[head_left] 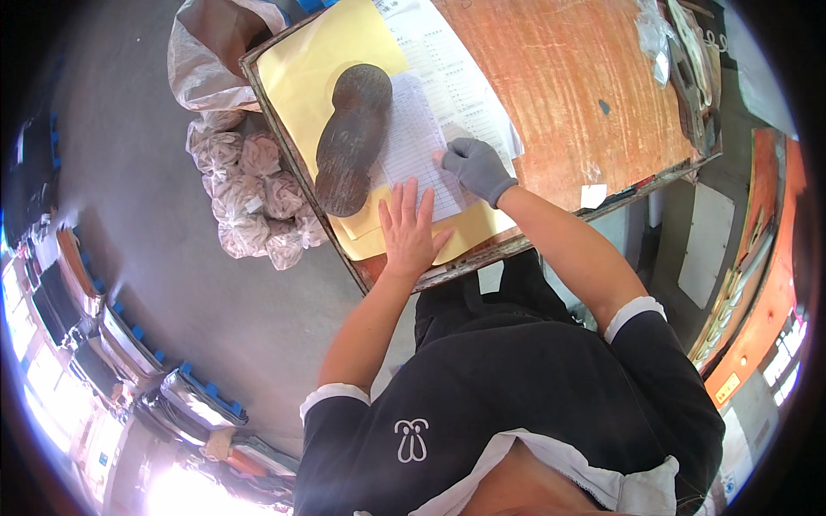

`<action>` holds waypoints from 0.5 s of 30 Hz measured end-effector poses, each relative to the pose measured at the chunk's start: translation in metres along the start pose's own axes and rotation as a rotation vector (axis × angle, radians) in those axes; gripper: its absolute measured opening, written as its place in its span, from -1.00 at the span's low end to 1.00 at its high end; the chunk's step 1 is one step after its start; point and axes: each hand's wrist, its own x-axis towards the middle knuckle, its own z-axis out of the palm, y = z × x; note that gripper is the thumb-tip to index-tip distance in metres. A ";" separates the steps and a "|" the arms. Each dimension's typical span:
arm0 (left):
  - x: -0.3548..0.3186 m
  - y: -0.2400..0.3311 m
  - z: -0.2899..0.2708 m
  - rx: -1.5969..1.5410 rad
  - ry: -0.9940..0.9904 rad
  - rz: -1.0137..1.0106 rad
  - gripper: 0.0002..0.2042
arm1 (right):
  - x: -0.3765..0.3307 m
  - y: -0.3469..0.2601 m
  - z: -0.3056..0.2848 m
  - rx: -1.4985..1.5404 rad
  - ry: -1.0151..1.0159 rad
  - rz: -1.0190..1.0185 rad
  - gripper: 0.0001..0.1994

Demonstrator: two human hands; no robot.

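Note:
My left hand is bare and lies flat with fingers spread, at the lower left edge of a printed form sheet and over yellow paper. My right hand wears a grey glove with at least one bare fingertip. Its fingers are curled together over the right side of the sheet; whatever they may hold is hidden. A dark brown, flat, lobed piece, rounded at both ends, rests on the papers left of the sheet. More printed sheets lie beneath and beyond.
The wooden table has a raised metal rim along its left and near edges. Strips and a clear plastic bag lie at its far right. Several tied clear bags and a white sack stand on the floor at left.

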 end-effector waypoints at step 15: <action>0.004 -0.019 0.009 -0.075 0.160 0.029 -0.50 | -0.095 0.094 -0.032 0.379 0.100 0.207 -0.78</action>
